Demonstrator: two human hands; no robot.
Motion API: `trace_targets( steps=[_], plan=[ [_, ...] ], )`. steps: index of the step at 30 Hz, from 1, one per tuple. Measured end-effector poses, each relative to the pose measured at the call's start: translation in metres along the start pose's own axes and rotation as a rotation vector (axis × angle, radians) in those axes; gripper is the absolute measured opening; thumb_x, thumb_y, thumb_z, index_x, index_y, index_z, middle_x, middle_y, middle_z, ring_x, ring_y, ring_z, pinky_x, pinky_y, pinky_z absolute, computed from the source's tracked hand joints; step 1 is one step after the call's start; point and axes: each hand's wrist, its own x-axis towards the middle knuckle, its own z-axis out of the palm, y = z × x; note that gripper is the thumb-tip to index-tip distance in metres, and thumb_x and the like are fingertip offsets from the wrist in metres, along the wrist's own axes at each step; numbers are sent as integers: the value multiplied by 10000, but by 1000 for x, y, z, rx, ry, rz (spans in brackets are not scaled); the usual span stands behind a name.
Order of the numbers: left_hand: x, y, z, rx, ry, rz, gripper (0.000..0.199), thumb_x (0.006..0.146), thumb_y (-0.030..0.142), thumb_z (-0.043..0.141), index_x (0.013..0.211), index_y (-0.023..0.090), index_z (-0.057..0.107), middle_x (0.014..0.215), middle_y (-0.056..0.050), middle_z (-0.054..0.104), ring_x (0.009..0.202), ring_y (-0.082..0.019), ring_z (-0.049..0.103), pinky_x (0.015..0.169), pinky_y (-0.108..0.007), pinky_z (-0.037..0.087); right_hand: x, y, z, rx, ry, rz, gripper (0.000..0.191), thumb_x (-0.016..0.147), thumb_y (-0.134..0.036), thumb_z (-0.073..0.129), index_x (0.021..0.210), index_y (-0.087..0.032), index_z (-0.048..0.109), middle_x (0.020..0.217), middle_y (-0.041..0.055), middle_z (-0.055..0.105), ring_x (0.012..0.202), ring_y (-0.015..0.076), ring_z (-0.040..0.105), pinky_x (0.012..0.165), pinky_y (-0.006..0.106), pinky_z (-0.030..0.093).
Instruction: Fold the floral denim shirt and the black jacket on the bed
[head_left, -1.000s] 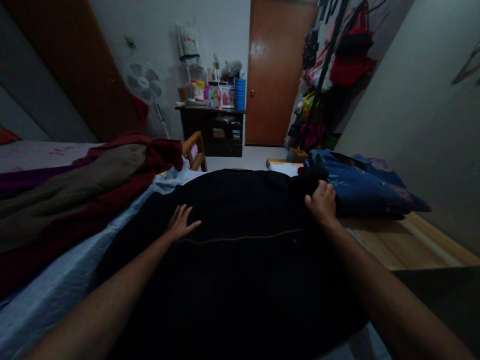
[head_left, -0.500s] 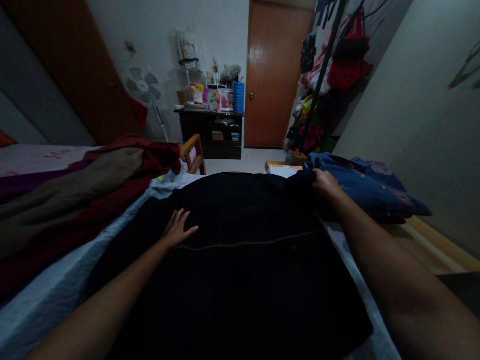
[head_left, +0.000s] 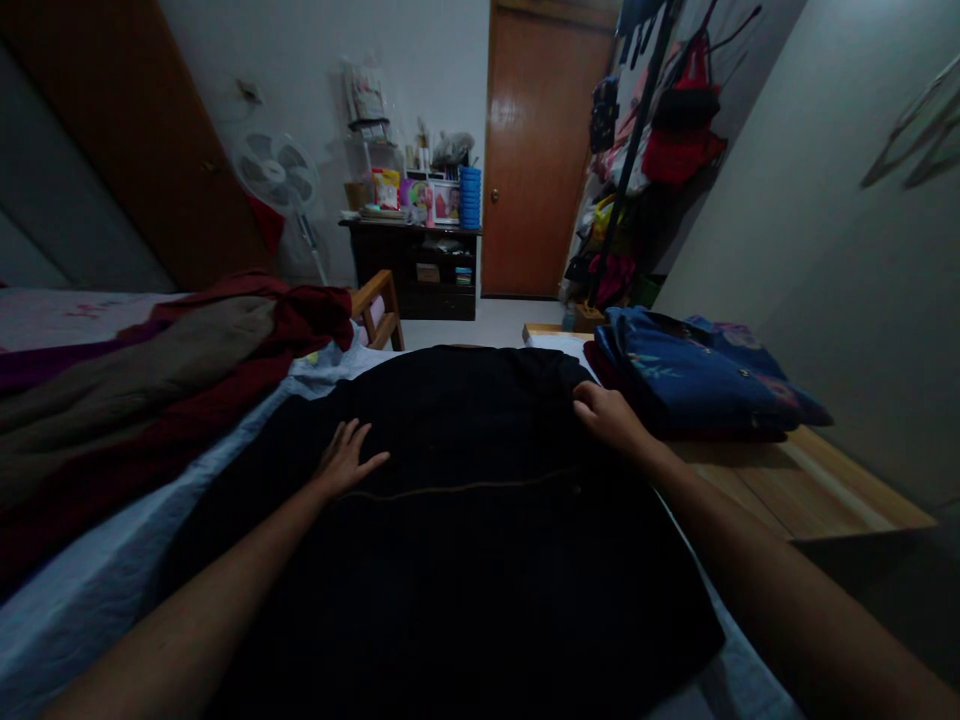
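A black jacket (head_left: 465,580) with a tan stitched seam lies spread out in front of me, over a light blue sheet (head_left: 97,580). My left hand (head_left: 347,460) rests flat on the jacket's upper left part, fingers apart, just above the seam. At the upper right my right hand (head_left: 604,408) has its fingers closed on the jacket's cloth near the shoulder. That cloth is bunched and folded inward there. The folds under the right hand are too dark to make out.
Right of the jacket, folded blue floral clothes (head_left: 697,375) are stacked on a wooden surface (head_left: 817,490). Red and brown clothes (head_left: 187,350) lie on the left. Farther off stand a fan (head_left: 277,172), a dark cabinet (head_left: 412,270) and a door (head_left: 547,150).
My right hand has moved left and slightly down, drawing the cloth inward from beside the blue clothes. My left hand stays flat on the jacket. The view has shifted slightly.
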Motion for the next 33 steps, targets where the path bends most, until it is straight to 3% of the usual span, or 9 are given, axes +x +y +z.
trace_targets(
  steps=[2, 4, 8, 12, 15, 19, 22, 28, 33],
  plan=[
    [0, 0, 0, 0, -9, -4, 872, 770, 691, 429, 1408, 97, 433, 1528, -172, 320, 1434, -363, 219, 1131, -451, 279, 11, 10, -1, -26, 135, 153, 270, 876, -353, 496, 1042, -186, 628, 890, 83, 688, 812, 213, 633, 751, 290, 453],
    [0, 0, 0, -2, -11, 0, 874, 770, 687, 427, 1406, 88, 431, 1531, -180, 312, 1435, -367, 215, 1132, -456, 276, 24, 20, -1, -72, 250, 171, 361, 828, -308, 551, 1158, -174, 603, 1044, 123, 657, 939, 252, 615, 814, 333, 463],
    [0, 0, -1, -5, 1, 9, 862, 767, 685, 425, 1404, 105, 425, 1529, -179, 320, 1434, -374, 213, 1121, -484, 289, 47, 38, 9, -150, 192, 36, 677, 684, -78, 591, 1332, -261, 530, 1444, 115, 413, 1300, 315, 403, 1011, 446, 384],
    [0, -1, 0, -12, 16, 10, 840, 768, 669, 440, 1398, 114, 429, 1522, -179, 334, 1429, -380, 227, 1115, -490, 299, 56, 45, 18, -162, 4, -23, 426, 701, -93, 599, 1091, -245, 681, 1470, 80, 408, 1375, 338, 298, 1066, 519, 318],
    [0, -2, 1, -14, 28, 7, 821, 767, 665, 450, 1395, 137, 435, 1519, -161, 345, 1428, -376, 233, 1112, -486, 305, 53, 40, 10, -130, 71, -132, 347, 743, -126, 565, 1068, -191, 668, 1340, 103, 547, 1320, 299, 394, 1069, 462, 334],
    [0, -3, 2, -14, 15, 9, 836, 768, 672, 439, 1399, 125, 432, 1524, -170, 332, 1432, -373, 219, 1113, -488, 296, 31, 19, -25, -150, 235, -65, 328, 846, -260, 511, 1133, -152, 628, 1036, 134, 678, 1025, 286, 597, 894, 374, 441],
    [0, -2, 1, -10, 2, 13, 868, 771, 692, 412, 1402, 96, 427, 1530, -191, 312, 1434, -380, 206, 1118, -490, 284, 1, 4, -55, -229, 249, 51, 440, 898, -315, 458, 1320, -210, 524, 1045, 108, 689, 906, 268, 633, 769, 328, 446],
    [0, -2, 0, -8, 4, 16, 872, 769, 721, 389, 1411, 132, 426, 1524, -153, 337, 1437, -354, 218, 1135, -463, 265, -62, 23, -72, -402, 33, 192, 425, 908, -283, 430, 1313, -318, 555, 1065, 79, 703, 838, 250, 651, 684, 315, 436],
    [0, -1, 0, 13, 22, 22, 838, 767, 697, 411, 1393, 140, 449, 1506, -154, 369, 1423, -364, 250, 1120, -480, 284, -90, 60, -56, -500, -214, 355, 304, 834, -182, 480, 1051, -211, 692, 923, 175, 682, 794, 293, 647, 663, 373, 453]
  ],
)
